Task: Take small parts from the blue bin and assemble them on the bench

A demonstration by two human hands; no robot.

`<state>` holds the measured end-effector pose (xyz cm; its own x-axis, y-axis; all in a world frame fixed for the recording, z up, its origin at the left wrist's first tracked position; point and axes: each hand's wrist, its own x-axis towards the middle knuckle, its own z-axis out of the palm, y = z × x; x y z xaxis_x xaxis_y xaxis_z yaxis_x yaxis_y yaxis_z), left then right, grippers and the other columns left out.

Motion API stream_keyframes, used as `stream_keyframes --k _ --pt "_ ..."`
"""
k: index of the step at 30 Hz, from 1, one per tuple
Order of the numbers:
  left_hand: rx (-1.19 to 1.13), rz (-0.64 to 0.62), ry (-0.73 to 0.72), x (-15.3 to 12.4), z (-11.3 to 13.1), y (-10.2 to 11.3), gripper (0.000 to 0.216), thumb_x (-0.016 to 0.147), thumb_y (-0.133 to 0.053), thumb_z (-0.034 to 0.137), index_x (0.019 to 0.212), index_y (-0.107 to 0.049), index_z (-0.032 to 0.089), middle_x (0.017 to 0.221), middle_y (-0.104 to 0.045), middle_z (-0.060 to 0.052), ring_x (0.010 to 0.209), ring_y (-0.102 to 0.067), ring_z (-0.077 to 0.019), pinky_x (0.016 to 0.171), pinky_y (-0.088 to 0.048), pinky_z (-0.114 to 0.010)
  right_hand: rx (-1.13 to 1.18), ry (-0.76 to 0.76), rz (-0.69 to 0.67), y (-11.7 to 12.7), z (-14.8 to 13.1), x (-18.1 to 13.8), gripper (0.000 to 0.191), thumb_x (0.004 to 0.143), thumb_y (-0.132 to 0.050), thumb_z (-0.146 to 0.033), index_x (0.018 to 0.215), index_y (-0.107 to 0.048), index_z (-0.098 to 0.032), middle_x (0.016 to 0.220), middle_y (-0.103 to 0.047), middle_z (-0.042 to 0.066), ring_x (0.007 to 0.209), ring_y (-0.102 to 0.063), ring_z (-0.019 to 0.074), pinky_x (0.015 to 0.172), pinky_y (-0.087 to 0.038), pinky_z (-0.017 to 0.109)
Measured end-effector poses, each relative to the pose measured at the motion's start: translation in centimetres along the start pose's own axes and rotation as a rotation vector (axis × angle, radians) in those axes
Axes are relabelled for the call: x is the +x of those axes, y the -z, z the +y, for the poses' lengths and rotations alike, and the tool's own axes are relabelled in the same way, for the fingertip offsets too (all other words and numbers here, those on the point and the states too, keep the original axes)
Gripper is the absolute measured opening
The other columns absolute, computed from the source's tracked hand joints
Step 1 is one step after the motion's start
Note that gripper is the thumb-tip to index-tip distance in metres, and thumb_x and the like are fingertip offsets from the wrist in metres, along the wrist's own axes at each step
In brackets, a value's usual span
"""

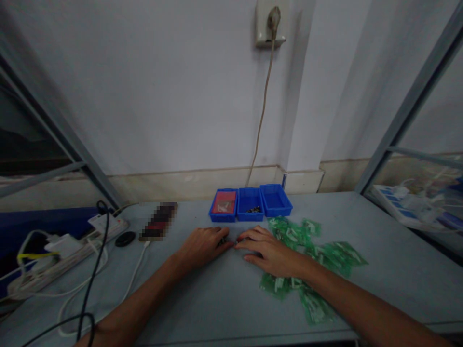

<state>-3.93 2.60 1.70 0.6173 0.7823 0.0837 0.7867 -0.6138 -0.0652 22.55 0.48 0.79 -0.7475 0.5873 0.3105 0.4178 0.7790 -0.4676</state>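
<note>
My left hand (202, 246) and my right hand (267, 250) rest on the grey table (379, 226), fingertips meeting in the middle near a small dark part (224, 239) that I cannot make out. The left fingers are curled and pinched around it. The right fingers are bent and pressed together toward the same spot. Green plastic packets (318, 250) lie scattered under and beside my right forearm. Just beyond the hands stand three small blue bins: one with a red-lined bottom (223, 204), one with dark small parts (251, 204), and one with nothing visible inside (275, 199).
A pixelated phone (159, 221) lies at the left with a white cable. Further left sit a power strip (104, 224), a black round cap (125, 238), chargers and black and white cords. A wall socket (270, 24) hangs above. Metal frame bars stand on both sides.
</note>
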Motion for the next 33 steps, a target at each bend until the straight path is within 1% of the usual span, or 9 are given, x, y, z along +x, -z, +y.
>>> stream_keyframes --k 3,7,10,12,17,22,26,30,33 --pt "-0.099 -0.011 -0.006 -0.2 0.2 0.1 0.025 0.107 -0.050 0.046 0.105 -0.058 0.023 0.095 -0.074 -0.003 0.083 -0.072 -0.0233 0.067 -0.044 -0.029 0.002 -0.001 0.010 0.1 0.0 0.0 0.036 0.104 -0.059 -0.029 0.139 -0.065 -0.028 0.127 -0.065 0.008 0.122 -0.053 0.0255 0.108 -0.042 0.042" --pt "-0.185 0.014 -0.041 -0.6 0.2 0.8 0.025 0.104 -0.053 0.048 0.113 -0.059 0.025 0.098 -0.074 -0.003 0.084 -0.071 -0.0229 0.070 -0.045 -0.029 0.000 0.019 0.009 0.3 -0.2 -0.1 0.036 0.105 -0.056 -0.027 0.140 -0.065 -0.032 0.136 -0.062 0.008 0.126 -0.052 0.0256 0.111 -0.040 0.043" --pt "-0.211 -0.003 -0.032 -1.0 0.0 1.6 0.028 0.100 -0.059 0.045 0.120 -0.057 0.026 0.099 -0.074 -0.004 0.084 -0.071 -0.0228 0.071 -0.045 -0.029 0.009 0.025 0.020 0.3 -0.3 -0.1 0.035 0.106 -0.055 -0.027 0.139 -0.065 -0.029 0.129 -0.067 0.007 0.123 -0.053 0.0247 0.108 -0.042 0.041" --pt "-0.236 -0.014 -0.022 -1.1 -0.3 1.8 0.024 0.101 -0.059 0.042 0.119 -0.058 0.026 0.099 -0.074 -0.003 0.083 -0.071 -0.0216 0.069 -0.045 -0.028 -0.006 0.023 0.037 0.3 -0.1 -0.1 0.032 0.106 -0.054 -0.028 0.135 -0.067 -0.027 0.122 -0.069 0.007 0.118 -0.056 0.0243 0.106 -0.043 0.039" --pt "-0.238 -0.005 -0.018 -0.9 -0.6 0.7 0.022 0.104 -0.054 0.044 0.110 -0.060 0.023 0.098 -0.072 -0.004 0.083 -0.070 -0.0212 0.070 -0.046 -0.027 -0.098 -0.008 0.079 0.4 0.5 -0.1 0.024 0.108 -0.050 -0.025 0.120 -0.070 -0.022 0.111 -0.071 0.008 0.107 -0.058 0.0236 0.097 -0.044 0.039" --pt "-0.206 0.049 -0.031 -0.5 -0.5 -0.5 0.028 0.108 -0.047 0.042 0.128 -0.054 0.025 0.108 -0.073 -0.006 0.091 -0.072 -0.0233 0.077 -0.050 -0.030 -0.110 -0.055 0.143 0.5 0.9 -0.2 0.016 0.107 -0.052 -0.024 0.110 -0.067 -0.022 0.108 -0.069 0.007 0.105 -0.059 0.0234 0.099 -0.042 0.040" --pt "-0.126 0.035 -0.089 -0.1 -0.1 -0.5 0.023 0.110 -0.041 0.038 0.115 -0.060 0.025 0.099 -0.071 -0.004 0.088 -0.071 -0.0218 0.074 -0.049 -0.028 -0.035 -0.097 0.236 0.7 1.1 -0.2 0.009 0.105 -0.054 -0.023 0.105 -0.063 -0.022 0.105 -0.067 0.006 0.103 -0.061 0.0227 0.099 -0.041 0.039" --pt "-0.059 0.006 -0.042 0.5 0.5 -0.3 0.020 0.108 -0.043 0.036 0.104 -0.058 0.022 0.093 -0.071 -0.005 0.081 -0.070 -0.0216 0.069 -0.048 -0.028 0.088 -0.168 0.336 1.0 1.4 -0.1 0.007 0.104 -0.055 -0.022 0.101 -0.062 -0.021 0.099 -0.066 0.004 0.094 -0.060 0.0208 0.085 -0.044 0.033" --pt "-0.018 0.002 -0.018 0.8 0.9 -0.2 0.020 0.108 -0.043 0.036 0.102 -0.056 0.022 0.092 -0.072 -0.005 0.078 -0.069 -0.0220 0.067 -0.048 -0.029 0.223 -0.242 0.408 1.1 2.0 0.1 0.010 0.103 -0.057 -0.028 0.098 -0.062 -0.021 0.090 -0.064 0.001 0.085 -0.059 0.0190 0.078 -0.043 0.031"
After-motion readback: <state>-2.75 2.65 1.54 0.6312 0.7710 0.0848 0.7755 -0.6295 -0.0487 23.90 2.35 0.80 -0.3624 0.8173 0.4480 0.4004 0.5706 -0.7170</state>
